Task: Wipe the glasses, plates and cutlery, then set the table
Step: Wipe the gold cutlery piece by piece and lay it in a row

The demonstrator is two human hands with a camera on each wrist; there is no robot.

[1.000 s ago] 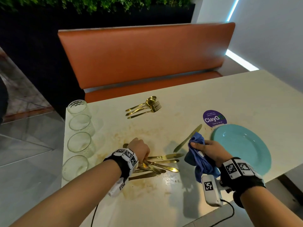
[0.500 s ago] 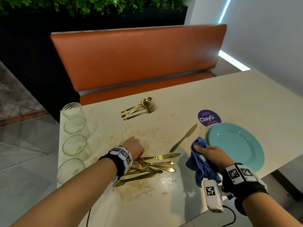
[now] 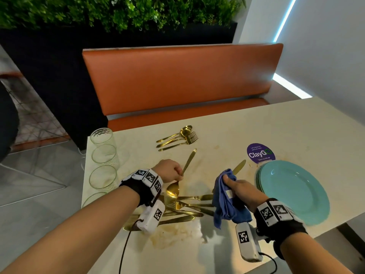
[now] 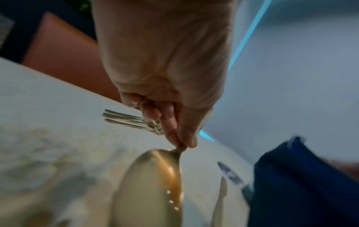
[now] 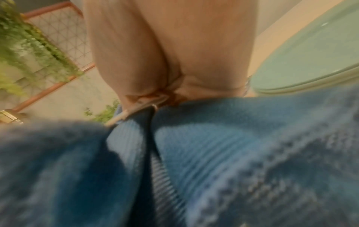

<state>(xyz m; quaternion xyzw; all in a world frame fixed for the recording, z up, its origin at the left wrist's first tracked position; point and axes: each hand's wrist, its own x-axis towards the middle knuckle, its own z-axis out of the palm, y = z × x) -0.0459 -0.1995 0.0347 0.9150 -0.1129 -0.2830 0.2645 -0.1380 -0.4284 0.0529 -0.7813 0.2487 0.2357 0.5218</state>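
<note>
A: From the head view we see a stained cream stone table (image 3: 227, 123) in front of an orange padded bench (image 3: 177, 76), with a hedge of green plants (image 3: 118, 10) behind it. Four clear ribbed glasses (image 3: 103, 155) line the table's left edge; a stack of turquoise plates (image 3: 292, 190) sits by the near right edge, next to a purple round sticker (image 3: 260, 153).

B: The far right of the table offers free room. Our left hand (image 3: 167, 171) pinches a gold spoon (image 3: 177, 178) at its neck, lifted over the pile of gold cutlery (image 3: 189, 208); a second ago that hand was still down on the pile. Three wiped gold pieces (image 3: 177, 138) lie apart, farther back.

A: Our right hand (image 3: 241, 190) clutches a crumpled blue cloth (image 3: 227, 202), a gold knife (image 3: 239, 167) lying just beyond it.

B: From the left wrist we see thumb and fingers (image 4: 170, 122) closed on the spoon (image 4: 151, 184), bowl toward the camera, blurred.

A: From the right wrist, the cloth (image 5: 194, 161) fills the view, gripped, plates (image 5: 310, 61) beside.
</note>
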